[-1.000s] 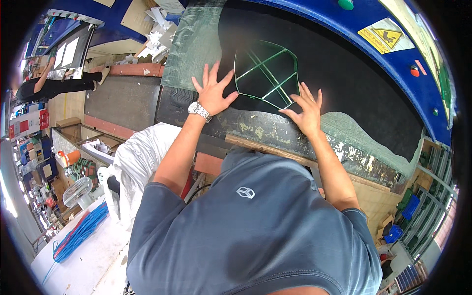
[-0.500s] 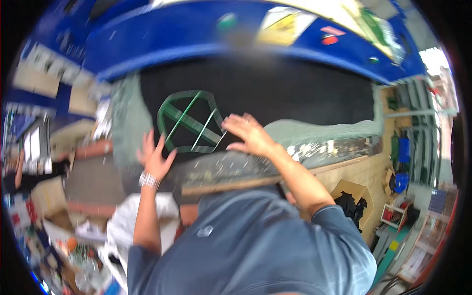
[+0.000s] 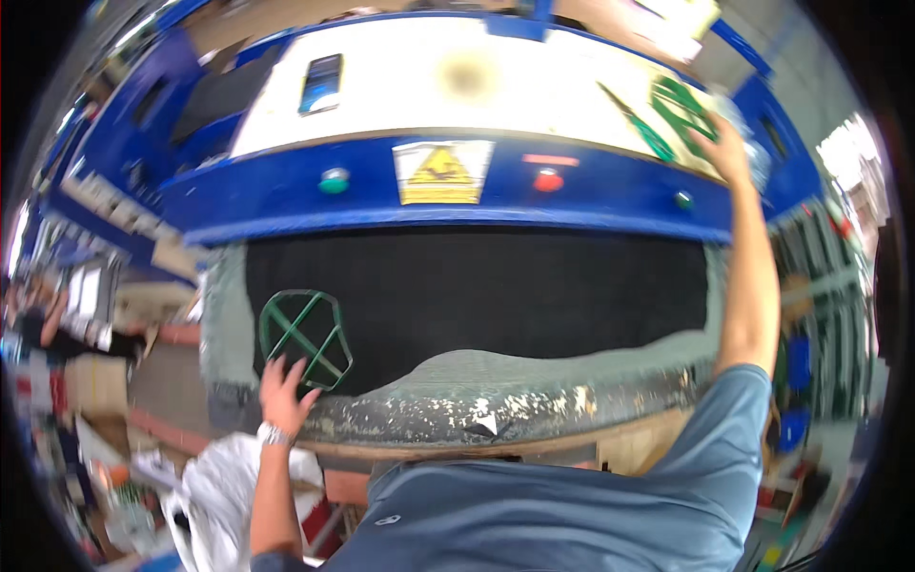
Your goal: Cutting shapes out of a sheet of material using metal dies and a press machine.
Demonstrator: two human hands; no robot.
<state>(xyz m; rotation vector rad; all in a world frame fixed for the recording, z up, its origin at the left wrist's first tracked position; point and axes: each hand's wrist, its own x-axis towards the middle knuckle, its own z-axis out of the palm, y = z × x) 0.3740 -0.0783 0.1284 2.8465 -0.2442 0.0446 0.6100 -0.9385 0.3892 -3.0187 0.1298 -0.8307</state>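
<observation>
My left hand [image 3: 284, 396] is open, fingers spread at the lower edge of a green cutting die [image 3: 303, 329], a rounded frame with crossbars. This die lies on black sheet material [image 3: 496, 296] at its left end. Far up on the right, my right hand [image 3: 721, 153] grips the edge of a second green cutting die [image 3: 679, 107] on the bright top of the blue machine. Its fingertips are slightly blurred against the green. Beside that die lies a slim tool with green handles [image 3: 648, 133].
The blue machine beam [image 3: 591, 205] crosses behind the black sheet, with a green button [image 3: 334, 181], a red button [image 3: 548, 180] and a yellow warning sign [image 3: 443, 174]. A phone [image 3: 322, 84] lies on top. A white bag [image 3: 224, 496] is at lower left; another person [image 3: 57, 324] stands far left.
My right hand has left the die on the black sheet and reached far up right to the other die. My left hand stays by the first die. The view has shifted toward the machine top.
</observation>
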